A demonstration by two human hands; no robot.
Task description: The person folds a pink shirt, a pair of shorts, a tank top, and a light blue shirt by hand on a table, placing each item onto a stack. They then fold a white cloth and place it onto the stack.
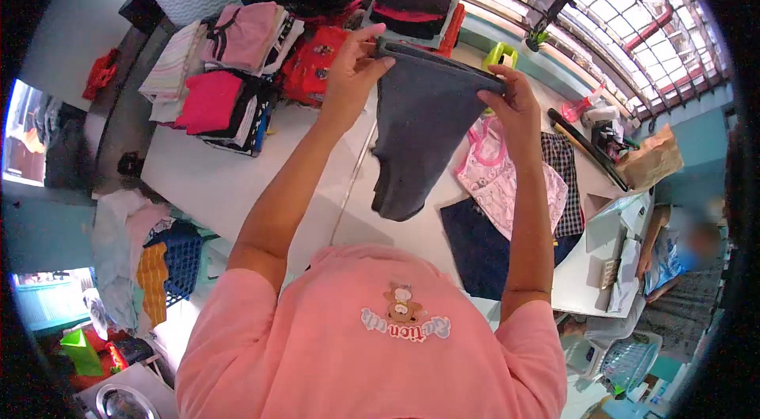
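Pink T-shirt [372,340] with a small cartoon print fills the bottom of the view, worn by the person looking down. At far left, a blue plastic laundry basket [184,257] sits below the white table [214,174], and folded clothes in pink, striped and red [229,71] are stacked on the table's far side. Left hand [352,63] pinches one top corner of a dark grey cloth garment [416,130]; right hand [507,102] grips the other corner, fingers closed on the hem. It hangs in the air above the table. Further right, a pink patterned child's top [507,185] lies flat on the table.
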